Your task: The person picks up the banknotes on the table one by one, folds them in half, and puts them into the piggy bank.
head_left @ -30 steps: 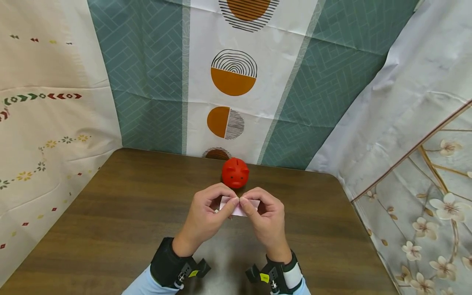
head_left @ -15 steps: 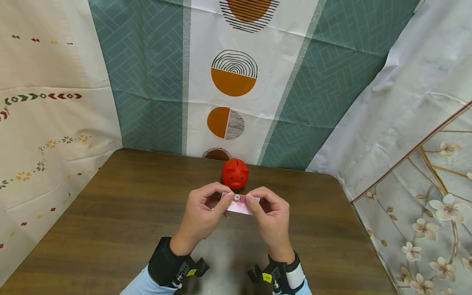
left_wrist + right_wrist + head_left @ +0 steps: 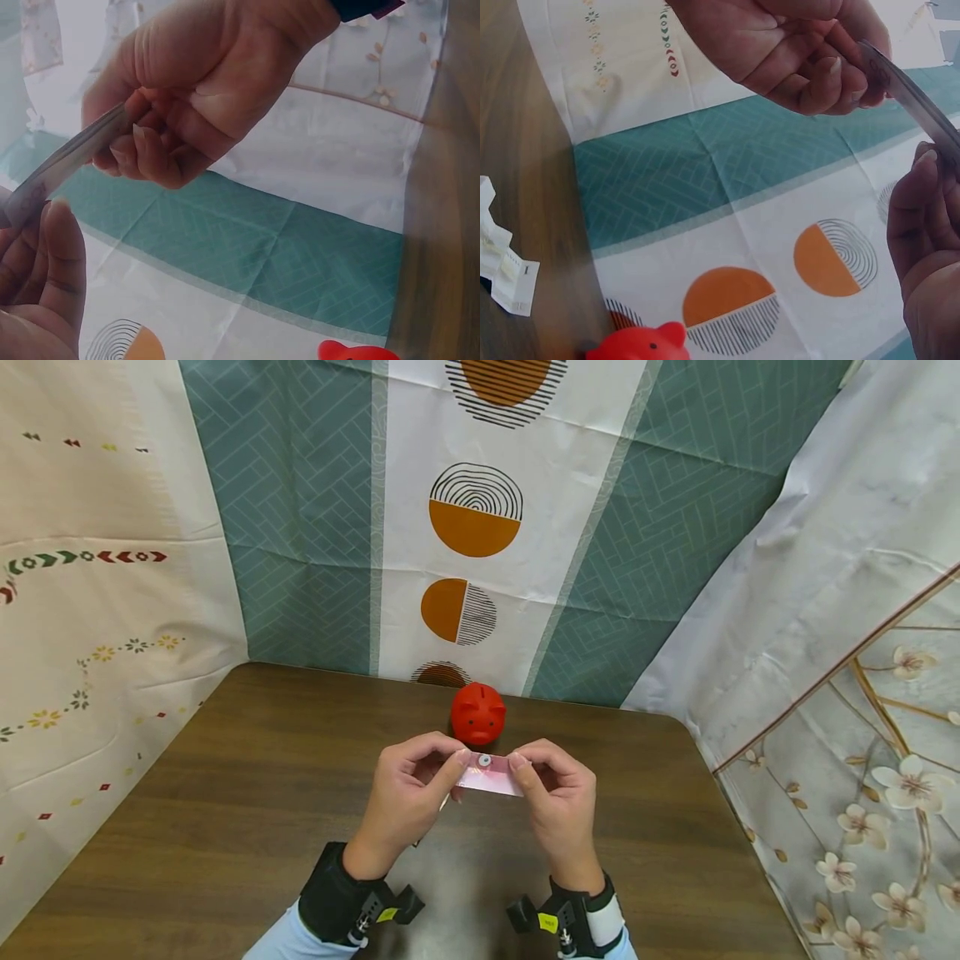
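A small glossy pink pouch (image 3: 491, 781) with a round white snap button (image 3: 484, 761) is held level between both hands. My left hand (image 3: 411, 795) pinches its left end between thumb and fingers. At the opposite end, my right hand (image 3: 561, 806) pinches it the same way. Seen edge-on in the left wrist view, the pouch (image 3: 64, 161) is thin and looks layered. The right wrist view shows dark print on the pouch (image 3: 889, 79). Just beyond the hands, a red piggy bank (image 3: 477, 714) stands on the table, facing me.
A folded white printed paper (image 3: 506, 266) lies on the table, mostly hidden by my left hand in the head view. The brown wooden table (image 3: 247, 810) ends at a hanging teal and white cloth (image 3: 307, 527). Pale patterned cloths hang at both sides.
My thumbs have moved apart from the pouch's middle toward its two ends, uncovering the snap button. Both hands have spread slightly. The piggy bank stays in place.
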Tool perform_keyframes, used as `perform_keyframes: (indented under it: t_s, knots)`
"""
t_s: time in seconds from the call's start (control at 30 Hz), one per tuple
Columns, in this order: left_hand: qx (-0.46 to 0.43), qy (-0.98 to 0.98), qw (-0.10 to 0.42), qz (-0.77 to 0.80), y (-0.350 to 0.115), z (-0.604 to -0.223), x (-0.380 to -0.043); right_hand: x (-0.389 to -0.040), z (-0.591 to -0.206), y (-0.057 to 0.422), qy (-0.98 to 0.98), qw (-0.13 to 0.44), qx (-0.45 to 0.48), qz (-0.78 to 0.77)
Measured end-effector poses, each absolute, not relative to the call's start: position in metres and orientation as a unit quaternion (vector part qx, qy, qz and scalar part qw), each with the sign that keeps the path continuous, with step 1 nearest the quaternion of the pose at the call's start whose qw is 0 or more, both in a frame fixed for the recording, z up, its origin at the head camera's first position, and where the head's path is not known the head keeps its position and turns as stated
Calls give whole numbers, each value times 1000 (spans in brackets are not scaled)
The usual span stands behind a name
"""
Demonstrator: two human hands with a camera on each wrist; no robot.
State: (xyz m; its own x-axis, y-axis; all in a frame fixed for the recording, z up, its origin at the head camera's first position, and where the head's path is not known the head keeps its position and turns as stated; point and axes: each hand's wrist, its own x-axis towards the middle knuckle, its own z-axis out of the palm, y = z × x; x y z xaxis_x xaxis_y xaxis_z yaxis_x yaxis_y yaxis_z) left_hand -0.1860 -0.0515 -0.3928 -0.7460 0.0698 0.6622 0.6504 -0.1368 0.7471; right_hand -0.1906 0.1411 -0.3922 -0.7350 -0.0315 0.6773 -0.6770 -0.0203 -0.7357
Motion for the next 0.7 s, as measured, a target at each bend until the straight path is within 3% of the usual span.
perform_keyframes:
  t_s: [0.37,0.7]
  knots:
    - [-278,-621,224,-698,-54,-393,-188,-191,-393,143,-671,231,248,659]
    - [-262,-631,207,-700,-53,-391,-187,-192,-394,145,-665,202,244,677]
